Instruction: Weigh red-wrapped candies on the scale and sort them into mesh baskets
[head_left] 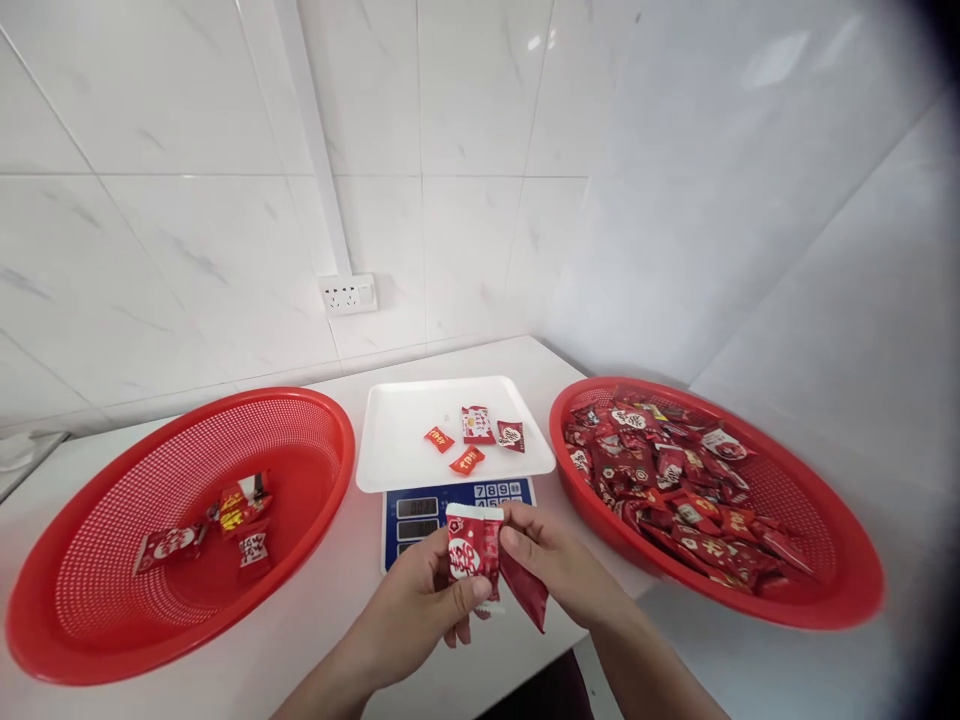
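My left hand (412, 605) pinches a red and white candy packet (466, 548) in front of the scale. Touching its right side, my right hand (559, 560) holds a dark red packet (527, 592) that hangs down below the fingers. Just beyond both hands is a blue scale panel (452, 494), partly covered by them. The scale's white tray (397, 430) bears several small red packets, among them a white-and-red one (477, 424).
On the left a red basket (82, 535) holds a few packets (240, 505). A second red basket (844, 545) on the right is heaped with many packets (675, 480). A tiled wall with a socket (347, 294) stands behind the white table (300, 635).
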